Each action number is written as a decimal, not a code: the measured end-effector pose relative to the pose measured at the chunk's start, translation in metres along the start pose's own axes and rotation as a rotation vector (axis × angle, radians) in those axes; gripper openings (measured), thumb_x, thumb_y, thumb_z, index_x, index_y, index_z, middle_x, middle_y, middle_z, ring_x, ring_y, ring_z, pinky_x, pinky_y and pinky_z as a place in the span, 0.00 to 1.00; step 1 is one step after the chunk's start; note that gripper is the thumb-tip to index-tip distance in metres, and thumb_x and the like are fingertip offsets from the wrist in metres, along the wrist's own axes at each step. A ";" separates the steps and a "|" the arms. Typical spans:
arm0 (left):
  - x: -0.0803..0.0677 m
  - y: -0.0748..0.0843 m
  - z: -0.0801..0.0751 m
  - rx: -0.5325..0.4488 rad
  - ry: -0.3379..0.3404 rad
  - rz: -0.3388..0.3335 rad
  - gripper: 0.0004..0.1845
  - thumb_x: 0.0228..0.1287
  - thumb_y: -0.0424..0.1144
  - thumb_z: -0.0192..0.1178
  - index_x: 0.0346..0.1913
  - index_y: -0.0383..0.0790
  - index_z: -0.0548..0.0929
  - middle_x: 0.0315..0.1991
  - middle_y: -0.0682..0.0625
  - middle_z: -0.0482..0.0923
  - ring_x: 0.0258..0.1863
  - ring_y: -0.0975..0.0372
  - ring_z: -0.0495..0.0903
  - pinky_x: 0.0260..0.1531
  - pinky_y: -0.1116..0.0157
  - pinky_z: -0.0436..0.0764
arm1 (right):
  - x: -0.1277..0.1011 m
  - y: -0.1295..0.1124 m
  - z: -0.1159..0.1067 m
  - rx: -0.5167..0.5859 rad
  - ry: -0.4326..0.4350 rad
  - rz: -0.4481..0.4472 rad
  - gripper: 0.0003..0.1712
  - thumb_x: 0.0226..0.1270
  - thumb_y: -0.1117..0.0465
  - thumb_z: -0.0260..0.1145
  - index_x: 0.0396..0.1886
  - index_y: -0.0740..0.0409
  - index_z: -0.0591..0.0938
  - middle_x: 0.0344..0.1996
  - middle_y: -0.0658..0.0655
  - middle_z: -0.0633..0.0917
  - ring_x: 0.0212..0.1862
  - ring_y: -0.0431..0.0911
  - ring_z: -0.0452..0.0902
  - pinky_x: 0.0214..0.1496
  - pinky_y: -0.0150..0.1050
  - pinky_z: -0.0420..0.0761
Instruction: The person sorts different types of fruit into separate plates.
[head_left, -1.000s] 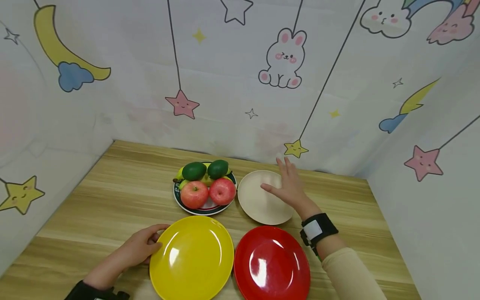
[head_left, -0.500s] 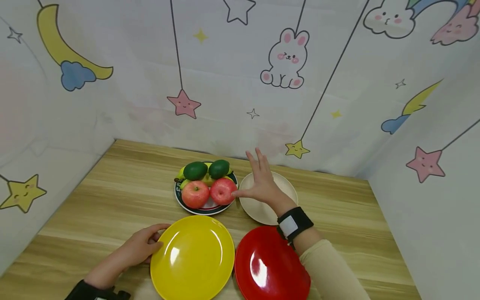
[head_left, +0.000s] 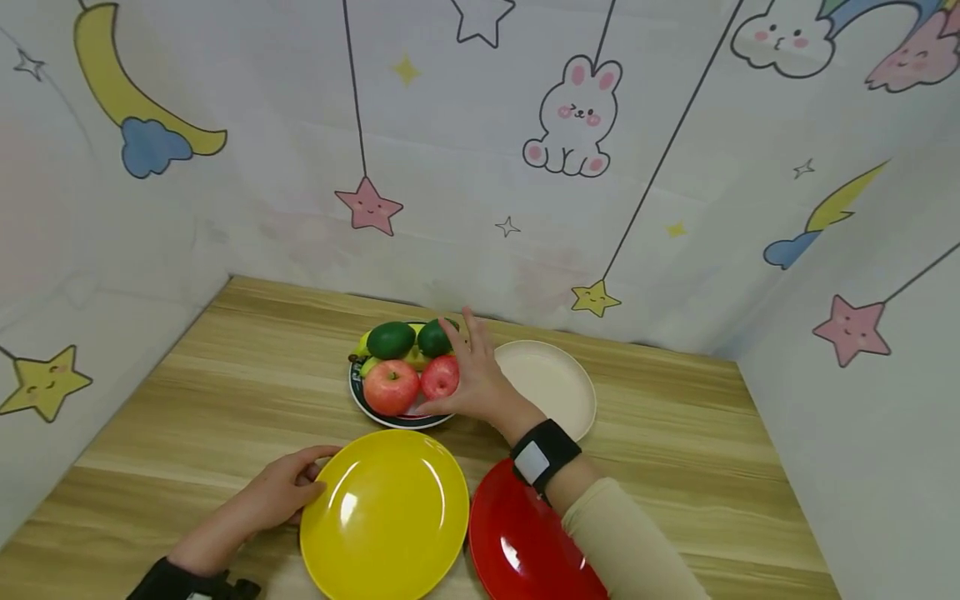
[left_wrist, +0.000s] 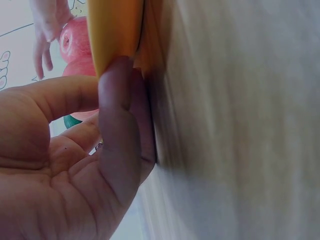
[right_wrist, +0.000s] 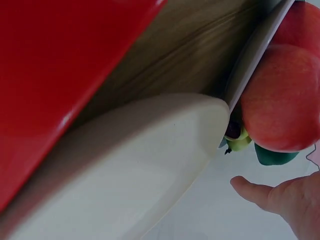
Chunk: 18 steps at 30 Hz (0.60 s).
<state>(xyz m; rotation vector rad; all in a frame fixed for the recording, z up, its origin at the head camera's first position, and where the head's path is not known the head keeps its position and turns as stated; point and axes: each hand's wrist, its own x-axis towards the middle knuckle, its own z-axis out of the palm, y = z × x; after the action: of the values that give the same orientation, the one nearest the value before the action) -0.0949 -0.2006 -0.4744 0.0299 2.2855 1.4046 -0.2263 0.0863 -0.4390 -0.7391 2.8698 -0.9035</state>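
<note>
The wooden table [head_left: 225, 392] carries four plates. Nearest the person, the yellow plate [head_left: 384, 512] lies just to the right of the left hand [head_left: 279, 496], and the red plate [head_left: 517, 550] lies under the right forearm, partly hidden by the sleeve. Beyond the red plate, to the right of the right hand [head_left: 472, 383], sits the cream plate [head_left: 555, 383]. The dark-rimmed fruit plate [head_left: 358, 398] lies directly ahead of the left hand and just to the left of the right hand, bearing two apples in front, two green fruits behind and some yellow fruit between them.

The relation that matters is at the right apple [head_left: 438, 377]. It lies at the right hand's fingertips, on the palm side, with the left apple [head_left: 388, 387] touching or just beside it further left. The right hand's fingers are spread and fairly straight, cupped around the apple's right flank. Whether they already press it I cannot tell, and the right wrist view shows only a fingertip near the apple [right_wrist: 280, 97]. The apple is round, so it has no long axis to align with.

The right hand is much the nearer one. The left hand is well apart from the fruit, its fingers curled at the yellow plate's rim [left_wrist: 114, 35], the thumb on the edge.
</note>
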 end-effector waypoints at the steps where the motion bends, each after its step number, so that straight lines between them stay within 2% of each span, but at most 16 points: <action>1: 0.000 0.000 0.000 0.003 0.001 0.002 0.24 0.66 0.24 0.55 0.65 0.28 0.69 0.35 0.45 0.74 0.27 0.56 0.73 0.21 0.63 0.79 | 0.000 -0.001 0.002 -0.007 -0.008 0.007 0.71 0.38 0.35 0.80 0.79 0.38 0.47 0.77 0.48 0.31 0.76 0.57 0.29 0.66 0.64 0.60; 8: 0.000 -0.001 0.000 0.007 -0.009 0.041 0.24 0.65 0.25 0.55 0.64 0.27 0.69 0.34 0.45 0.74 0.26 0.57 0.73 0.20 0.64 0.78 | 0.000 -0.003 0.013 -0.048 -0.009 0.058 0.69 0.40 0.35 0.79 0.78 0.38 0.49 0.77 0.49 0.31 0.77 0.57 0.29 0.64 0.63 0.64; 13: 0.000 -0.001 0.000 0.008 0.002 0.020 0.24 0.65 0.24 0.55 0.65 0.27 0.69 0.34 0.45 0.73 0.26 0.56 0.72 0.20 0.65 0.78 | 0.001 -0.006 0.018 -0.059 0.042 0.038 0.63 0.41 0.37 0.79 0.76 0.42 0.56 0.77 0.54 0.39 0.76 0.57 0.36 0.65 0.61 0.65; 18: 0.000 -0.002 -0.001 -0.005 0.004 0.015 0.24 0.65 0.24 0.55 0.65 0.27 0.69 0.35 0.45 0.73 0.27 0.56 0.72 0.20 0.64 0.78 | 0.002 -0.009 0.023 -0.087 0.074 0.031 0.57 0.42 0.39 0.80 0.71 0.45 0.61 0.74 0.56 0.48 0.73 0.55 0.43 0.64 0.54 0.69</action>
<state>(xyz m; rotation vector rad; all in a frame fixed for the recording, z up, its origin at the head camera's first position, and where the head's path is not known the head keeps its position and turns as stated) -0.0948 -0.2019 -0.4757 0.0434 2.2898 1.4189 -0.2199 0.0669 -0.4528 -0.6793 2.9934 -0.8241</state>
